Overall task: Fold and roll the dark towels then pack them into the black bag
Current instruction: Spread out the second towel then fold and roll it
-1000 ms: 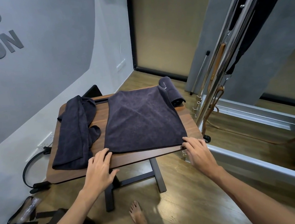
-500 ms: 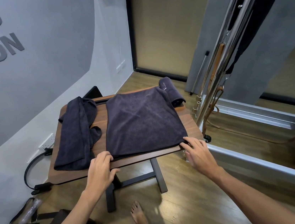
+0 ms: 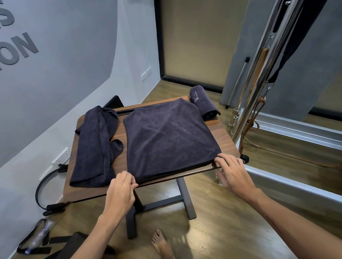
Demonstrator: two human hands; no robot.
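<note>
Towel (image 3: 168, 140), folded flat, lies mid-surface (image 3: 220, 132), its near edge at the surface's front lip. Left hand (image 3: 120, 191) pinches the near-left corner with curled fingers; right hand (image 3: 232, 170) rests straighter fingers on the near-right corner. Rolling looks about to start: next, tuck that edge and roll it away evenly. A rolled towel (image 3: 203, 103) and an unfolded towel (image 3: 94, 147) wait alongside.

Folded towel (image 3: 167, 138): matt, nappy dark cloth. Beneath it, the counter (image 3: 223, 132): smooth, satin wood grain. Right of the counter, frame rails (image 3: 272, 52): polished metal.
</note>
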